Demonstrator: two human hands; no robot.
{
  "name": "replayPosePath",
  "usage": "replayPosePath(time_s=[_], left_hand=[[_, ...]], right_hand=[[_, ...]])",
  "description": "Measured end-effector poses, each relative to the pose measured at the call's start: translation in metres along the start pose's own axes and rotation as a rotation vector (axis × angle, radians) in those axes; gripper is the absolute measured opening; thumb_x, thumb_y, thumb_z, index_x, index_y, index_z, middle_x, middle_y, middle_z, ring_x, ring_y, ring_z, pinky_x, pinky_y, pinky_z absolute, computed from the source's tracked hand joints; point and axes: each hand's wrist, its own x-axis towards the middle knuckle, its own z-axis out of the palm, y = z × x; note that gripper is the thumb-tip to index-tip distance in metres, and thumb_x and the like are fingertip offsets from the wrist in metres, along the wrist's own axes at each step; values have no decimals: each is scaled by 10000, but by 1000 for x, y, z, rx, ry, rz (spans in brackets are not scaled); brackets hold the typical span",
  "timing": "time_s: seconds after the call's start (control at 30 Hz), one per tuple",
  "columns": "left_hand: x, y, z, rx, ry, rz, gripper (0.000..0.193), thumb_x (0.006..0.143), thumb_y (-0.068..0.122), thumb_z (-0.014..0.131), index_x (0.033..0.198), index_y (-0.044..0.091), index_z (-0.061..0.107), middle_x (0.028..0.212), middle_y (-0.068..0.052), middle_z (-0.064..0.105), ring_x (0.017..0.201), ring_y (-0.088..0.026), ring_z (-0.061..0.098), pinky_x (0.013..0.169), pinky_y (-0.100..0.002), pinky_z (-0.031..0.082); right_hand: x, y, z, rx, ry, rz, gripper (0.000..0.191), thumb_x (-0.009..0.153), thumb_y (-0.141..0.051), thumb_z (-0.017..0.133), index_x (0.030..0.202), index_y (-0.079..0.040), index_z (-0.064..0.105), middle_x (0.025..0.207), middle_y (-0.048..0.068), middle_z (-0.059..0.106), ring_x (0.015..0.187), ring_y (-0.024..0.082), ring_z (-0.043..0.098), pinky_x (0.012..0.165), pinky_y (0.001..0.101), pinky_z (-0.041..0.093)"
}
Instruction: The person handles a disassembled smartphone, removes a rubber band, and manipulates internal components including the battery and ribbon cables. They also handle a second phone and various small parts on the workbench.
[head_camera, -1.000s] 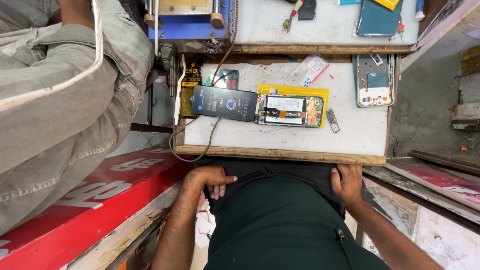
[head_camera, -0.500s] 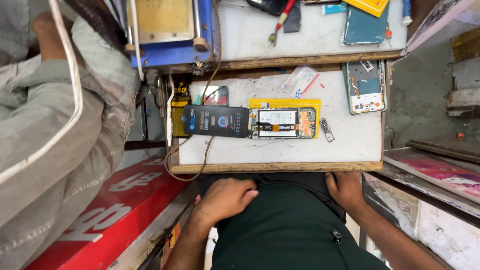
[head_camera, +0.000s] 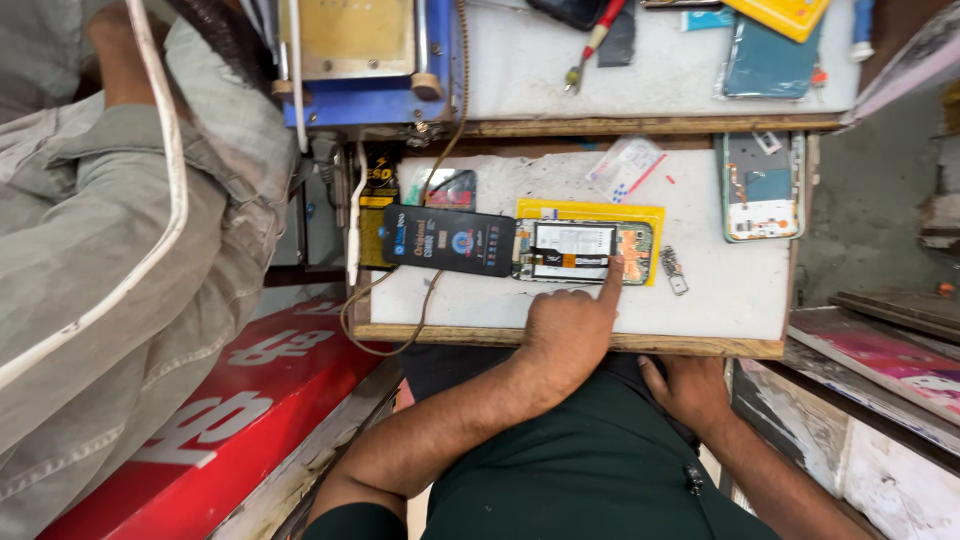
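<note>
The left hand (head_camera: 565, 335) has risen from the lap since the earlier frame; its index finger extended, other fingers curled, gripping nothing, presses the opened phone (head_camera: 585, 252) flat on the surface (head_camera: 720, 290). The right hand (head_camera: 690, 392) rests at the lap, loosely open.

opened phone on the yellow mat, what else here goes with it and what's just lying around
In hand:
left hand, forefinger on the opened phone
yellow mat
black flat box beside the phone

Lying about:
small metal part
grey phone back shell
red-handled screwdriver
clear plastic bag
</note>
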Motion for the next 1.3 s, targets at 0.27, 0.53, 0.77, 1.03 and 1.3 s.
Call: replayPosePath(time_s=[0.27,0.53,0.77,1.03,1.3], left_hand=[[10,2,-11,-35,-100,22,692,880,170,620,1518,-32,447,534,-2,623,479,-184,645,422,-363,513],[17,2,-28,-45,-242,41,723,885,149,609,1534,-74,382,510,4,631,431,-161,642,356,-350,499],[19,4,-26,-36,-207,15,722,870,148,612,1524,-74,401,532,0,645,448,-172,644,380,-363,494],[18,3,-19,-13,-174,27,704,866,153,614,1516,-46,432,527,7,634,446,-172,637,379,-357,491],[7,-8,-9,-82,-71,26,688,912,269,630,1535,41,447,506,-2,610,433,-194,622,400,-379,492]], right_hand=[[6,3,4,32,173,-53,308,817,-283,727,1070,-111,760,1126,145,719,1123,385,633,983,554,455],[2,15,11,61,8,61,271,834,-311,715,1019,-125,784,1040,127,741,1060,351,659,945,538,462],[6,1,-25,83,-346,-1,391,880,-360,689,1205,-148,736,1124,156,738,1114,355,649,1009,501,463],[64,-54,-131,114,-358,606,373,999,-331,659,1353,-228,715,1056,117,781,828,288,716,802,383,602],[132,-67,-120,55,119,60,407,902,-264,750,1242,-42,722,1074,169,686,948,374,672,781,463,547]])
